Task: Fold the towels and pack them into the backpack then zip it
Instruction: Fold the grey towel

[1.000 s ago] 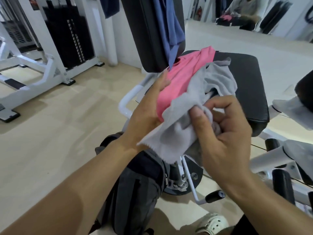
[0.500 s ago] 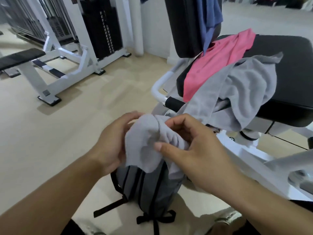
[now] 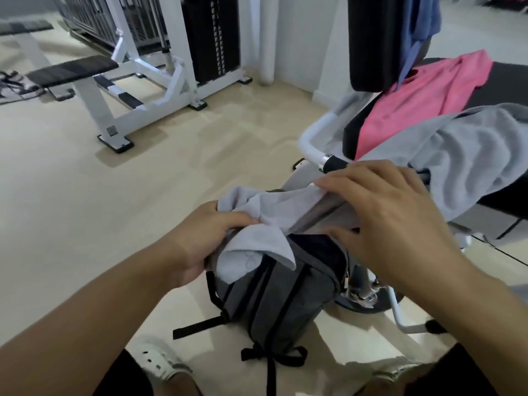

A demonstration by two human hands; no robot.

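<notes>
A grey backpack (image 3: 274,298) with black straps stands on the floor between my feet, its dark top opening facing up. A small grey towel (image 3: 265,221) lies bunched over that opening. My left hand (image 3: 205,238) grips the towel's left part at the bag's rim. My right hand (image 3: 391,215) holds the towel's right end, fingers over it and thumb underneath. A larger grey towel (image 3: 468,155) and a pink towel (image 3: 428,92) lie on the black seat (image 3: 511,87) of the machine to the right. A blue cloth (image 3: 420,27) hangs over its backrest.
The white machine frame and its handle (image 3: 323,150) stand right behind the backpack. A white bench with a black pad (image 3: 71,71) and a weight stack (image 3: 211,35) stand at the back left. Bare beige floor (image 3: 114,195) stretches to the left. My white shoes (image 3: 160,364) flank the bag.
Both hands carried the small grey towel down from the machine seat to the top of the backpack. The view tilted down and the bag's opening came into sight.
</notes>
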